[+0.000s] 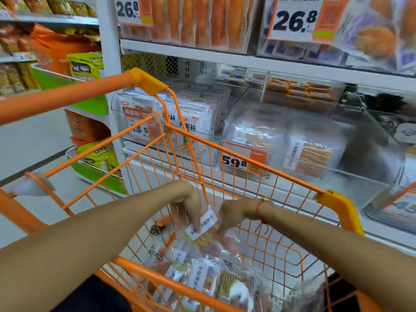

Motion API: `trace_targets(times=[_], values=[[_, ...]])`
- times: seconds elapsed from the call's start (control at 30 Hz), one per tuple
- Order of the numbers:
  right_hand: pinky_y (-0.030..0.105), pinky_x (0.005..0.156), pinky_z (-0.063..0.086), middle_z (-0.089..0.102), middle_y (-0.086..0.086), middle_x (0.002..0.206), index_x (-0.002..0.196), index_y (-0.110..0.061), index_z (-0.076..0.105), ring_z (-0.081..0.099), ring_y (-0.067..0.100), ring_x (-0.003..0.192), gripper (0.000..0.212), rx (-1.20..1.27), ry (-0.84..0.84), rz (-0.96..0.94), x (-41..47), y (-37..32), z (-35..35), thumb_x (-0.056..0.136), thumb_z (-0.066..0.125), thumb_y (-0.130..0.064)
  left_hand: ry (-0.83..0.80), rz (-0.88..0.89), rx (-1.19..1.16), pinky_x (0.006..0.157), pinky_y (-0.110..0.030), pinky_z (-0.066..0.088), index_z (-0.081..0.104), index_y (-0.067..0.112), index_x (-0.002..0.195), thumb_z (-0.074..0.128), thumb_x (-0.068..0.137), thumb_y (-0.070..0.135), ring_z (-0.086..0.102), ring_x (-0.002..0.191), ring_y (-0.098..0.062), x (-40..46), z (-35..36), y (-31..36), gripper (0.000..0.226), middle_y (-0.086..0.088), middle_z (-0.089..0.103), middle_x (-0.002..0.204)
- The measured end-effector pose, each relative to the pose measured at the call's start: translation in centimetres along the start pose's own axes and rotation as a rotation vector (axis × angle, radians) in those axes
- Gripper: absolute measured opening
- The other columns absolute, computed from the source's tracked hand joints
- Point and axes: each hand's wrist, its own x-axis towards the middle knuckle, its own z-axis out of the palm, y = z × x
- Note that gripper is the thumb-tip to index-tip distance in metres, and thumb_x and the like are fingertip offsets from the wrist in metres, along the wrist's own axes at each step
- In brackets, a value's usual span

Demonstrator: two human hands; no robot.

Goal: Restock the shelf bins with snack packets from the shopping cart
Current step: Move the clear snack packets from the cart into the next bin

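At far left a neighbouring shelf carries yellow-green snack bags (86,66) and orange cartons; the orange wire shopping cart (225,176) with yellow corner caps fills the middle, parked just beside the white shelving; behind its far corner a clear plastic shelf bin (171,118) is packed with upright white snack packets printed in red and black. The left hand (189,204) reaches down inside the cart, its grip closed with fingers pinching the left side of a clear cellophane snack packet with a white paper label (202,226), which is raised above the heap of similar clear packets (213,282) lying in the cart basket; the right hand (234,212), a red string bracelet at its wrist, pinches the same packet's right edge with closed fingers. Further right, a second clear shelf bin (281,140) behind an orange price tag reading 59.8 (244,157) holds like packets, with room on its right side.
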Motion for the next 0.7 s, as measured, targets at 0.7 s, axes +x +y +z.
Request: trace_targets(times=[0.7], values=[[0.026,0.062,0.043,0.055,0.005,0.086,0.096,-0.007,0.059,0.048,0.018,0.071,0.032,-0.261,-0.157,-0.051,-3.4,0.2,5.0,0.081,0.074,-0.031,0.223,0.323,-0.743,0.076,-0.028,0.049,0.057,0.012,0.101,0.05,0.099,0.024,0.059,0.085,-0.016,-5.2,-1.5,-3.9,0.014,-0.005,0.062,0.101]])
